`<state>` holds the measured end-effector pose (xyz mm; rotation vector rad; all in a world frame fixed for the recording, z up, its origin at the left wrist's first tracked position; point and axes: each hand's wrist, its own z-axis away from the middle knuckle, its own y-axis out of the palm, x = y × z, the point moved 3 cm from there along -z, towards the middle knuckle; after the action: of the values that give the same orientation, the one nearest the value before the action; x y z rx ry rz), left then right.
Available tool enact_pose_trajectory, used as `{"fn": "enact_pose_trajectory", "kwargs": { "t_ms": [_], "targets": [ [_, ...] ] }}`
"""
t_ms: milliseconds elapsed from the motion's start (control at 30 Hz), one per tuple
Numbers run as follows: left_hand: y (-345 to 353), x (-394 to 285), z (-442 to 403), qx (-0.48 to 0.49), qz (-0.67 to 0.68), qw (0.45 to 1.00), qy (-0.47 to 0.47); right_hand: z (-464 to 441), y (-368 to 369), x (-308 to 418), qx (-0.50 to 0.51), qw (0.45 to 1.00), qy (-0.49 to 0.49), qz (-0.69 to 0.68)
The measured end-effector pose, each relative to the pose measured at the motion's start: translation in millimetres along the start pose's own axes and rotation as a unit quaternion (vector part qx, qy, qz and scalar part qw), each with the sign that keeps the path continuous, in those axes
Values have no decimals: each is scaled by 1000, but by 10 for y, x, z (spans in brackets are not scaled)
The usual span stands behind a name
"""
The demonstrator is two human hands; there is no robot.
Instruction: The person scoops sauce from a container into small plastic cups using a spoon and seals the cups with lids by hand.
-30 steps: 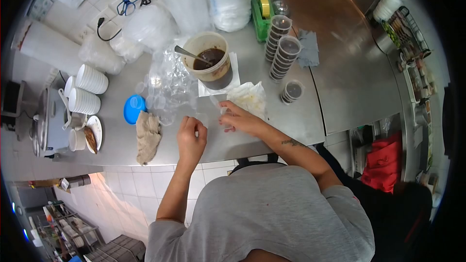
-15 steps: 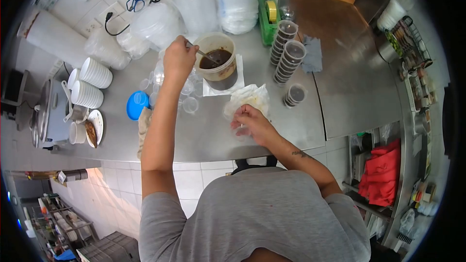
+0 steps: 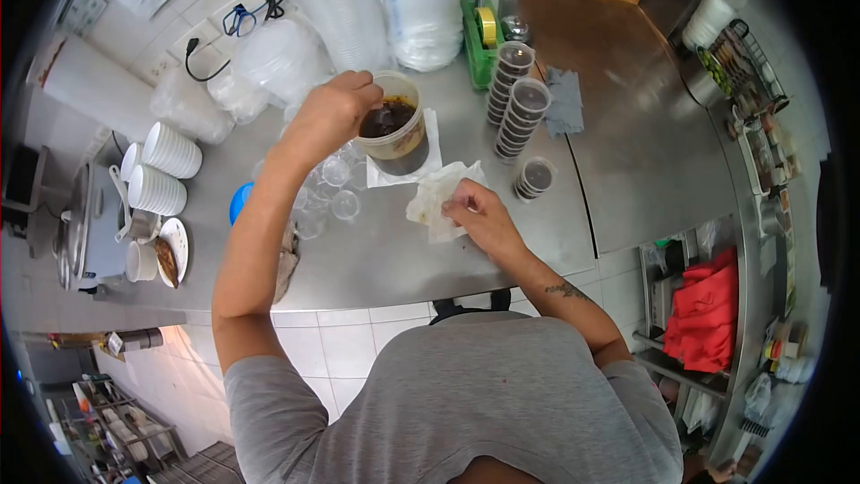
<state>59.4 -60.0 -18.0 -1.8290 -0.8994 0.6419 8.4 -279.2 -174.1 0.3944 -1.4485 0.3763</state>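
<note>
My left hand (image 3: 336, 115) is closed at the near-left rim of a translucent plastic tub (image 3: 399, 139) holding dark brown liquid. It grips a metal spoon, whose handle is now mostly hidden by my fingers. The tub stands on a white paper sheet (image 3: 430, 152). My right hand (image 3: 479, 212) is closed on a crumpled, stained paper towel (image 3: 434, 206) in front of the tub. Loose clear plastic cups (image 3: 345, 204) lie between my left forearm and the tub. Right of the tub stand stacks of filled, lidded cups (image 3: 520, 112) and a shorter stack (image 3: 536, 177).
A green tape dispenser (image 3: 479, 45) and wrapped plastic containers (image 3: 421, 9) stand at the back. On the left are stacked white bowls (image 3: 157, 188) and a plate (image 3: 179, 255). A grey cloth (image 3: 564, 103) lies beside the cup stacks; a blue lid (image 3: 238, 203) is partly behind my forearm.
My left hand has moved right and closer over the tub. My right hand, earlier holding a clear cup, now grips the paper towel; that cup no longer shows there.
</note>
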Motion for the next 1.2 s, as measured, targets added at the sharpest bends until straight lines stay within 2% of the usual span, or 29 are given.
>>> {"fn": "enact_pose_trajectory", "kwargs": {
  "t_ms": [100,233,333,433,533,633,733,833,933,1033,1067,1167,1200],
  "targets": [
    [108,106,121,25,38,999,-29,-7,-30,98,-25,999,-17,-30],
    [87,335,245,-57,138,962,-229,-29,-125,314,-90,991,-38,-87],
    [71,563,372,-125,150,908,-370,-89,-168,478,-115,985,-64,-114],
    [170,836,597,-152,336,791,-488,-230,-242,669,-128,981,-122,-74],
    [126,821,718,-207,443,695,-528,-458,-289,922,-154,973,-174,-15],
    [76,858,784,-228,478,667,-524,-693,-265,1241,-186,944,-255,99],
    [-18,874,803,-252,479,654,-529,-912,-114,1461,-157,921,-322,152],
    [-137,931,823,-276,468,651,-531,-1105,73,1483,-122,891,-384,212],
    [-328,960,800,-289,462,658,-519,-1191,211,1415,-116,890,-381,222],
    [-524,862,656,-312,428,697,-483,-1319,264,1298,-180,893,-357,206],
    [-584,782,587,-307,398,724,-473,-1349,261,1272,-186,910,-320,186],
    [-720,311,300,-296,226,851,-371,-1394,238,1169,-198,950,-220,104],
    [-762,124,211,-299,169,894,-289,-1446,219,1097,-198,958,-198,62]
  ]
}}
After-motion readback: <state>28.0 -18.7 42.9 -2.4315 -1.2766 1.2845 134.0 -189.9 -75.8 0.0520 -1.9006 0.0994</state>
